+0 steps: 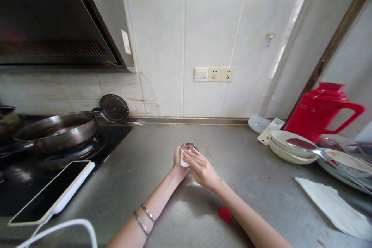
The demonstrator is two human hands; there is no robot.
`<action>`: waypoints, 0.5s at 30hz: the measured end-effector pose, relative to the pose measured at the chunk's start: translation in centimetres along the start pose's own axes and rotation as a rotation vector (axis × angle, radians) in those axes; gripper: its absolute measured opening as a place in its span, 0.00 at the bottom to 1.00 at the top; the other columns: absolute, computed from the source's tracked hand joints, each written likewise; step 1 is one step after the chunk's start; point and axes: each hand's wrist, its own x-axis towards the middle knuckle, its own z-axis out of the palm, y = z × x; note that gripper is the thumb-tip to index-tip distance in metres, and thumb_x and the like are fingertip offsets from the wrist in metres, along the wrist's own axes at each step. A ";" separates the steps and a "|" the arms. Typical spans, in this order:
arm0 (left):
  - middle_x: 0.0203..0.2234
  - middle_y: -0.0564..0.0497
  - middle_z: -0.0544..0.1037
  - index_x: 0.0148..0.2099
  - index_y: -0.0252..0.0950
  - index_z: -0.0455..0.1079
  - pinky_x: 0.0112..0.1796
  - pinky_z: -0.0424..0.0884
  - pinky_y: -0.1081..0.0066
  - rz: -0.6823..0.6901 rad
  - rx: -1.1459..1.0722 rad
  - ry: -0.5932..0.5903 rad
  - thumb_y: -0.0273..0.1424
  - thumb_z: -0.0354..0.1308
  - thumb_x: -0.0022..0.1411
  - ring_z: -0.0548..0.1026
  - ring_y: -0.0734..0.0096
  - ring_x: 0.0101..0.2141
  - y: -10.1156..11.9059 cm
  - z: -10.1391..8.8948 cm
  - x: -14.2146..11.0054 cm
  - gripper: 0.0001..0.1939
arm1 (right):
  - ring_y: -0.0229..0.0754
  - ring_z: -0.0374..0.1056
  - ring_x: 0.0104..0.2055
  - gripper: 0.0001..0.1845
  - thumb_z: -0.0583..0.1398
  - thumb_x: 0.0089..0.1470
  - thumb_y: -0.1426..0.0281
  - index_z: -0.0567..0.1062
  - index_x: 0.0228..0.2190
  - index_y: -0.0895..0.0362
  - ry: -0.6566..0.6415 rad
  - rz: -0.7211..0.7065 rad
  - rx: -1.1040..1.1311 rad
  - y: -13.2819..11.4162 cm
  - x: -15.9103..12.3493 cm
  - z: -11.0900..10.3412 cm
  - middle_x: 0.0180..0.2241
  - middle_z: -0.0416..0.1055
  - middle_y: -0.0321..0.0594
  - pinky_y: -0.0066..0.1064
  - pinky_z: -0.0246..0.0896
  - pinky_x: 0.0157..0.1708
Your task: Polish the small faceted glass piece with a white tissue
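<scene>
My left hand (178, 162) is wrapped round a small clear glass container (188, 146), held above the metal counter (162, 139). Only its rim shows; the rest is hidden by my fingers. A folded white tissue (185, 159) lies against its near side, and my right hand (203, 168) presses that tissue with its fingers together. Partly behind my right forearm, a small red object (225, 214) rests on the counter; its kind cannot be made out.
A steel pan (61, 131) stands on the black stove at left, near a phone (55, 190) with a white cable (72, 221). At right are a red thermos jug (319, 112), stacked bowls (290, 155), plates (348, 162) and a white paper sheet (331, 203). Sockets (214, 74) sit on the wall.
</scene>
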 end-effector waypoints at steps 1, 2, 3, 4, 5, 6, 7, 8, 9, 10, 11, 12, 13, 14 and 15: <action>0.22 0.48 0.76 0.33 0.31 0.70 0.23 0.65 0.73 0.010 0.013 0.000 0.37 0.47 0.63 0.73 0.69 0.23 -0.3 0.0 -0.1 0.16 | 0.45 0.61 0.58 0.25 0.48 0.56 0.81 0.64 0.54 0.57 0.002 -0.006 0.011 0.1 0.0 -0.1 0.52 0.69 0.49 0.50 0.54 0.59; 0.23 0.47 0.77 0.34 0.30 0.70 0.22 0.64 0.73 0.022 0.044 0.003 0.38 0.46 0.64 0.73 0.69 0.23 -0.6 0.0 -0.3 0.18 | 0.45 0.61 0.58 0.25 0.48 0.56 0.81 0.65 0.54 0.56 0.008 -0.003 0.021 0.2 0.1 -0.3 0.52 0.69 0.49 0.50 0.54 0.59; 0.23 0.47 0.77 0.35 0.30 0.71 0.21 0.63 0.73 0.040 0.096 0.005 0.39 0.46 0.64 0.73 0.68 0.23 -0.9 0.0 -0.4 0.19 | 0.45 0.61 0.58 0.25 0.48 0.56 0.81 0.65 0.54 0.56 0.016 0.006 0.031 0.3 0.1 -0.5 0.52 0.70 0.49 0.50 0.54 0.59; 0.23 0.46 0.77 0.35 0.30 0.71 0.20 0.63 0.73 0.045 0.147 0.000 0.40 0.46 0.64 0.73 0.68 0.23 -1.1 0.0 -0.6 0.20 | 0.45 0.61 0.58 0.25 0.48 0.56 0.81 0.65 0.54 0.56 0.026 0.019 0.040 0.5 0.1 -0.6 0.52 0.70 0.49 0.50 0.55 0.58; 0.23 0.46 0.77 0.36 0.30 0.71 0.20 0.63 0.73 0.052 0.201 -0.009 0.41 0.46 0.64 0.73 0.68 0.22 -1.3 0.1 -0.8 0.20 | 0.45 0.62 0.58 0.25 0.48 0.56 0.81 0.65 0.54 0.55 0.037 0.033 0.046 0.7 0.2 -0.8 0.52 0.70 0.48 0.50 0.55 0.58; 0.22 0.47 0.76 0.37 0.30 0.71 0.19 0.62 0.73 0.055 0.256 -0.025 0.41 0.46 0.64 0.73 0.67 0.21 -1.4 0.2 -0.9 0.20 | 0.45 0.62 0.57 0.25 0.47 0.57 0.81 0.65 0.54 0.55 0.046 0.044 0.050 0.9 0.2 -1.0 0.52 0.70 0.48 0.50 0.56 0.58; 0.20 0.47 0.75 0.38 0.30 0.71 0.18 0.62 0.73 0.051 0.308 -0.044 0.42 0.46 0.64 0.72 0.67 0.19 -1.5 0.3 -1.1 0.21 | 0.45 0.62 0.57 0.25 0.47 0.57 0.81 0.65 0.54 0.54 0.054 0.054 0.052 1.1 0.2 -1.1 0.51 0.70 0.48 0.51 0.56 0.57; 0.19 0.47 0.74 0.38 0.30 0.72 0.16 0.62 0.72 0.040 0.354 -0.061 0.43 0.46 0.64 0.71 0.67 0.17 -1.5 0.5 -1.2 0.22 | 0.45 0.63 0.57 0.25 0.47 0.57 0.81 0.65 0.54 0.54 0.060 0.062 0.052 1.3 0.1 -1.3 0.51 0.70 0.48 0.51 0.57 0.57; 0.17 0.48 0.73 0.38 0.30 0.72 0.15 0.61 0.72 0.025 0.398 -0.072 0.45 0.45 0.63 0.70 0.67 0.15 -1.5 0.6 -1.4 0.23 | 0.45 0.63 0.57 0.25 0.47 0.57 0.81 0.65 0.54 0.54 0.064 0.071 0.048 1.6 0.1 -1.4 0.51 0.71 0.48 0.52 0.57 0.57; 0.16 0.48 0.72 0.38 0.30 0.72 0.13 0.60 0.72 0.012 0.435 -0.081 0.46 0.45 0.62 0.69 0.67 0.14 -1.4 0.8 -1.5 0.24 | 0.45 0.63 0.57 0.26 0.47 0.56 0.82 0.66 0.53 0.54 0.066 0.080 0.043 1.9 0.0 -1.5 0.50 0.71 0.47 0.52 0.56 0.57; 0.16 0.49 0.71 0.37 0.30 0.71 0.12 0.60 0.72 0.001 0.455 -0.086 0.47 0.45 0.62 0.68 0.67 0.14 -1.4 0.9 -1.7 0.25 | 0.45 0.63 0.57 0.26 0.47 0.56 0.82 0.66 0.53 0.54 0.068 0.091 0.037 2.2 -0.1 -1.5 0.50 0.71 0.47 0.52 0.56 0.57; 0.16 0.49 0.72 0.37 0.30 0.71 0.11 0.60 0.72 -0.010 0.456 -0.092 0.47 0.45 0.62 0.69 0.66 0.14 -1.3 1.0 -1.7 0.25 | 0.44 0.63 0.57 0.26 0.47 0.56 0.82 0.66 0.53 0.55 0.071 0.102 0.032 2.5 -0.2 -1.6 0.50 0.71 0.47 0.52 0.56 0.58; 0.17 0.48 0.72 0.37 0.30 0.71 0.11 0.59 0.72 -0.021 0.448 -0.101 0.47 0.44 0.61 0.70 0.65 0.14 -1.2 1.1 -1.8 0.25 | 0.44 0.63 0.57 0.26 0.47 0.56 0.83 0.67 0.52 0.55 0.078 0.111 0.029 2.8 -0.3 -1.6 0.49 0.72 0.47 0.52 0.56 0.58; 0.19 0.47 0.73 0.37 0.30 0.71 0.11 0.59 0.72 -0.032 0.437 -0.113 0.47 0.43 0.62 0.71 0.63 0.15 -1.0 1.1 -1.8 0.25 | 0.44 0.64 0.56 0.25 0.47 0.56 0.82 0.67 0.52 0.55 0.087 0.119 0.028 3.1 -0.4 -1.7 0.49 0.72 0.47 0.51 0.56 0.57; 0.20 0.46 0.75 0.38 0.30 0.70 0.10 0.59 0.72 -0.041 0.422 -0.126 0.46 0.42 0.62 0.73 0.61 0.16 -0.8 1.1 -1.8 0.25 | 0.44 0.65 0.55 0.25 0.47 0.56 0.82 0.67 0.52 0.54 0.095 0.126 0.029 3.3 -0.5 -1.7 0.49 0.72 0.47 0.51 0.57 0.57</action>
